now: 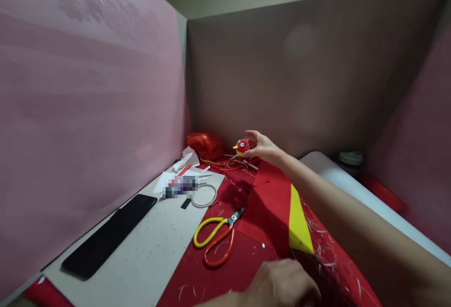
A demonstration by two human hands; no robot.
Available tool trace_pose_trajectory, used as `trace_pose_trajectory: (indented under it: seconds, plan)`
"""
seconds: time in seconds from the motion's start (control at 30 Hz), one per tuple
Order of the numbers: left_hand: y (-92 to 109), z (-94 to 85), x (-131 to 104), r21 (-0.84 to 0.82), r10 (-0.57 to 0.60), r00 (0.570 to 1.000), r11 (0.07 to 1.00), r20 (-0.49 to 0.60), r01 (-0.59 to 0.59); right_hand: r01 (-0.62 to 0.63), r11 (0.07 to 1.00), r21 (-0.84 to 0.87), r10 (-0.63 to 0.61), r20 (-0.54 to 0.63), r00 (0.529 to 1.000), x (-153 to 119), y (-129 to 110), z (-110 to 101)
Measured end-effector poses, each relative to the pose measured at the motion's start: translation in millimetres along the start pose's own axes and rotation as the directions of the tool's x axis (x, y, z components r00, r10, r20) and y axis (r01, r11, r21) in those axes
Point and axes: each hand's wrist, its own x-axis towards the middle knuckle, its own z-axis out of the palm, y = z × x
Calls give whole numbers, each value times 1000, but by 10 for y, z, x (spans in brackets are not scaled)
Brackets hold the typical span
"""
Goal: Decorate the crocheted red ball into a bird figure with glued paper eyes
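Note:
My right hand reaches to the far end of the table, with its thumb and fingers closed around a small red bird figure. The figure has white eyes, a yellow beak and a yellow underside. My left hand is low at the bottom edge with its fingers curled under; whatever they hold is hidden. Between the hands lie red fabric or paper with a yellow strip. Left of it rest scissors, one handle yellow and one red, their blades pointing away.
A black phone-like slab lies on the pale board at left. Beyond it are a cable loop, white paper scraps and a red plastic bag. Pink curtain-like walls flank the table. Thread bits litter the red surface.

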Motion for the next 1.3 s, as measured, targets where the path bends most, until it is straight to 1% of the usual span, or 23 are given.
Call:
trace_pose_trajectory:
  seconds: [0.03,0.07,0.1,0.13,0.17,0.23,0.27,0.3,0.33,0.37,0.43,0.5,0.57,0.67,0.73,0.77,0.9,0.97,1.03,1.13,1.3]
  plan:
    - [21,-61,10,32,52,997,998,-58,-50,7,1000,14,-7,1,1000,-121,-58,5]
    - [82,-128,0,41,82,988,996,-131,-78,9,1000,29,-9,4,1000,-240,-111,10]
    - [179,-204,-30,34,47,968,999,-245,-40,9,999,41,-9,6,1000,-355,-160,14]
    - [300,-291,-75,28,11,951,1000,-309,-2,8,999,52,-8,5,1000,-466,-204,17]
    - [432,-393,-131,28,-2,934,1000,-357,12,5,998,59,-6,3,1000,-573,-245,19]
    - [671,-646,-238,58,-9,842,997,-539,48,-1,998,62,1,-2,1000,-773,-318,21]
    - [760,-795,-277,104,10,776,992,-630,72,-4,998,60,5,-2,1000,-867,-351,24]
    - [822,-950,-302,152,18,714,981,-700,124,-9,998,58,9,-1,1000,-958,-383,31]
    - [858,-1106,-311,173,2,666,966,-746,192,-12,998,54,12,3,1000,-1045,-415,43]
    - [874,-1252,-307,173,-26,643,954,-765,244,-11,999,42,10,9,1000,-1128,-444,60]
    - [867,-1487,-276,138,-120,673,938,-730,317,14,1000,-2,-14,28,1000,-1280,-496,108]
    - [847,-1618,-241,117,-194,721,927,-666,357,64,996,-58,-61,61,996,-1409,-535,168]
    - [838,-1653,-220,89,-277,768,914,-578,396,109,988,-106,-98,106,989,-1513,-557,227]
    - [853,-1618,-223,4,-388,827,905,-407,426,139,976,-165,-110,174,979,-1627,-570,294]
    - [875,-1592,-237,-33,-406,860,908,-309,417,151,969,-195,-109,214,971,-1687,-577,323]
    - [886,-1583,-243,-24,-398,873,913,-283,408,157,964,-213,-108,227,968,-1714,-582,336]
    - [909,-1560,-260,160,-284,925,931,-254,329,173,935,-308,-99,243,965,-1803,-595,392]
    - [901,-1542,-266,248,-252,936,917,-247,312,185,925,-333,-103,249,963,-1835,-585,420]
    - [883,-1521,-274,300,-259,933,896,-249,328,210,916,-341,-124,256,959,-1856,-563,443]
    - [855,-1498,-292,334,-275,928,875,-253,350,240,909,-341,-149,271,951,-1875,-529,463]
    - [859,-1484,-311,397,-290,929,843,-231,362,235,907,-350,-134,289,948,-1892,-505,467]
